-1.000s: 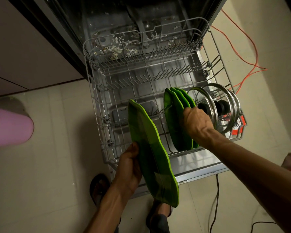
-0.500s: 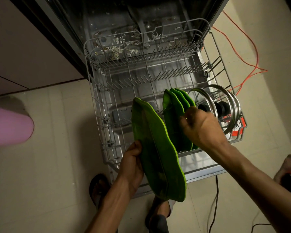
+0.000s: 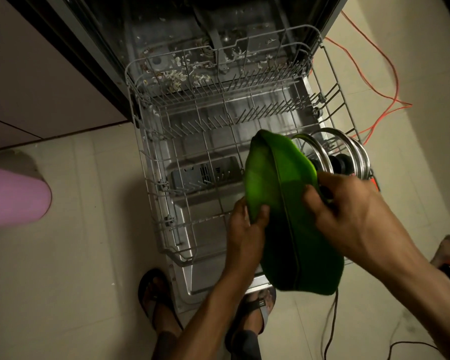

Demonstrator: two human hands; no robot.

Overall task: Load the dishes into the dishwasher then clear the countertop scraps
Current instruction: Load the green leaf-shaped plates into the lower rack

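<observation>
the open dishwasher [image 3: 166, 35] fills the far middle of the view, its tub floor littered with pale food scraps [image 3: 177, 76]. the lower wire rack [image 3: 151, 178] is pulled out over the tiled floor [image 3: 76, 255] toward the person, and most of its tine rows stand bare. a pink round container [image 3: 13, 198] sits at the left edge, and an orange cable [image 3: 390, 74] trails across the floor on the far right. a stack of green plates [image 3: 283, 203] is held on edge, tilted, over the rack's near right part, partly blurred. just beyond it, at the rack's right side, glass pot lids [image 3: 348, 152] with steel rims and black knobs stand upright. the right hand [image 3: 348, 209] has its fingers curled over the right edge of the green plates, gripping them. the left hand [image 3: 247, 229] grips the plates' left edge from below, thumb on the near face. two sandalled feet [image 3: 156, 294] stand at the rack's near end.
</observation>
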